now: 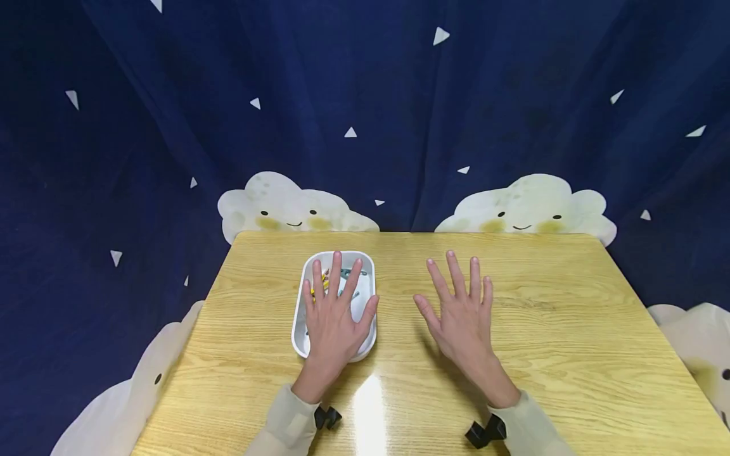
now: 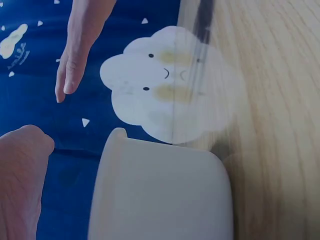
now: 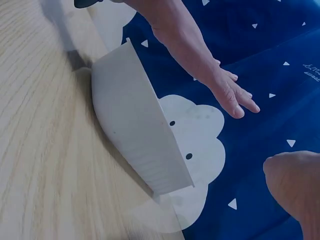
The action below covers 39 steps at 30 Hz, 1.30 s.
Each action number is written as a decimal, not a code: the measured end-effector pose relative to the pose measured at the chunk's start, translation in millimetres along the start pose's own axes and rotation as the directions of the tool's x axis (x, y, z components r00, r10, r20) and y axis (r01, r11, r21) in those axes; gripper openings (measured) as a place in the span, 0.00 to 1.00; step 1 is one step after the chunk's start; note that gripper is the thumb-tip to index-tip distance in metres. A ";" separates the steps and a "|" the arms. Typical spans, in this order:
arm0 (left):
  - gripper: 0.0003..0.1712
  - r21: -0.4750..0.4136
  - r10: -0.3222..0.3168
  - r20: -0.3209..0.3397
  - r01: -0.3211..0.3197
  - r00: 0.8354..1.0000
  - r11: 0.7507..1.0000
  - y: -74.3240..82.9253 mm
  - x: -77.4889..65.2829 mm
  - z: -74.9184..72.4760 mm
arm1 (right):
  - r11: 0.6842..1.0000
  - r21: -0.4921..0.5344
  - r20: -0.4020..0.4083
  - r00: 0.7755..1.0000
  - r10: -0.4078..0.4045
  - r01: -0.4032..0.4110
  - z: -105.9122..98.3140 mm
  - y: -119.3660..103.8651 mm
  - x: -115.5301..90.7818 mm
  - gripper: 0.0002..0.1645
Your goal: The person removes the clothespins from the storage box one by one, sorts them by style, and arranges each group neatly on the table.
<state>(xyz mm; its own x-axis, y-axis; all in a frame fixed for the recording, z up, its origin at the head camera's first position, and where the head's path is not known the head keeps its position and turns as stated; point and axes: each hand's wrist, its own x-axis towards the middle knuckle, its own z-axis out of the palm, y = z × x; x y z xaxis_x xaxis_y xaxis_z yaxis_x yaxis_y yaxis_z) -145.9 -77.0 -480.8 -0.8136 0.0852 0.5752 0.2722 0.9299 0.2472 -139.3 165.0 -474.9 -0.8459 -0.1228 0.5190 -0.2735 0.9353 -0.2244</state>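
Note:
My left hand (image 1: 332,320) is held with fingers spread over a white tray (image 1: 367,282), partly covering it. Small yellow pieces (image 1: 326,284) and teal pieces (image 1: 345,273) show in the tray between the fingers; their kind is too hidden to tell. To the right, my right hand (image 1: 463,323) hovers above the wooden table with spread fingers, holding nothing. In the left wrist view the tray's outer wall (image 2: 165,190) appears beside part of the left hand (image 2: 20,180). From the right wrist, the left hand (image 3: 225,90) appears raised above the tray's rim, apart from it.
The wooden table (image 1: 559,329) extends to both sides and beyond the hands. Behind it hangs a dark blue curtain (image 1: 388,82) with white triangles and clouds. Black devices (image 1: 486,432) are strapped at both wrists.

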 end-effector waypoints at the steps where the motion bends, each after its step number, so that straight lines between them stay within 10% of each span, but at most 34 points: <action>1: 0.42 -0.001 -0.001 0.004 0.001 1.000 1.000 -0.7 -0.6 0.0 | 1.000 0.001 0.010 1.000 0.001 -0.001 0.4 -0.9 0.0 0.43; 16: 0.44 -0.055 -0.059 0.129 0.066 0.990 0.996 -25.9 -19.3 0.2 | 0.999 -0.003 0.134 0.990 -0.046 0.047 24.1 -19.2 3.0 0.42; 29: 0.71 -0.104 -0.035 0.298 0.069 0.954 0.992 -71.8 -32.8 -8.3 | 0.974 -0.015 0.215 0.952 -0.218 0.227 51.9 -54.0 20.5 0.42; 34: 0.82 -0.121 -0.001 0.356 0.048 0.934 0.991 -80.3 -32.9 -11.3 | 0.944 -0.046 0.297 0.907 -0.298 0.326 54.7 -70.4 29.6 0.44; 39: 0.88 -0.167 0.043 0.369 0.021 0.928 0.986 -86.4 -33.7 -11.9 | 0.884 -0.022 0.393 0.817 -0.422 0.467 56.3 -85.3 36.1 0.37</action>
<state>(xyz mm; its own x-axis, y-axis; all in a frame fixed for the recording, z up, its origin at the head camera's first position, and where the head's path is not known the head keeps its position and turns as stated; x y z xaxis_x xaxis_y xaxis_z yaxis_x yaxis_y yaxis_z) -135.8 -164.5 -512.2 -0.9333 0.2512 0.2567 0.3373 0.8587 0.3859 -172.3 62.1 -483.4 -0.7557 -0.6253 0.1948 -0.6266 0.7768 0.0626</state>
